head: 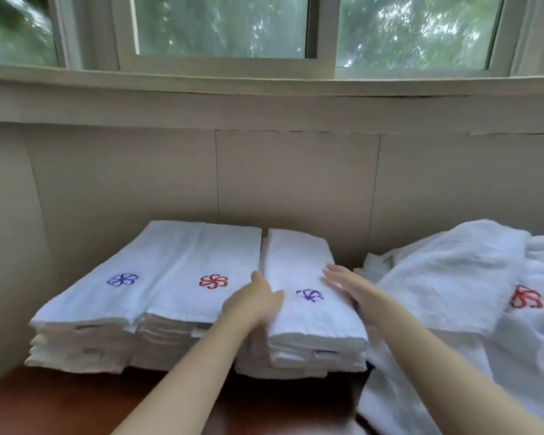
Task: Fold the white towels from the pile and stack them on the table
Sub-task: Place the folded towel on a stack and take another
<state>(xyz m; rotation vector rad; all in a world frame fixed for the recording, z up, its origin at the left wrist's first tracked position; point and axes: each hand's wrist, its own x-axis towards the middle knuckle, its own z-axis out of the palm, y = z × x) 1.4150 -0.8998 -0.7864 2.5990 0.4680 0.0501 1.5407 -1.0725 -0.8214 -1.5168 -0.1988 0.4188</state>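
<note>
Beneath a window and beige wall, the reddish tabletop [44, 403] carries three stacks of folded towels. Both hands are squaring the top towel [308, 312] of the right-hand stack. The right hand [352, 290] lies flat with fingers [336, 273] straight and together. The left hand [255, 301] presses the towel's left edge, its grip too blurred to tell. The next move probably means reaching right to the loose pile [453, 277].

no readable text, blue pinwheel emblem [309, 295] on folded towel [296, 262], red pinwheel emblem [213, 281] on middle stack [208, 246]
</note>
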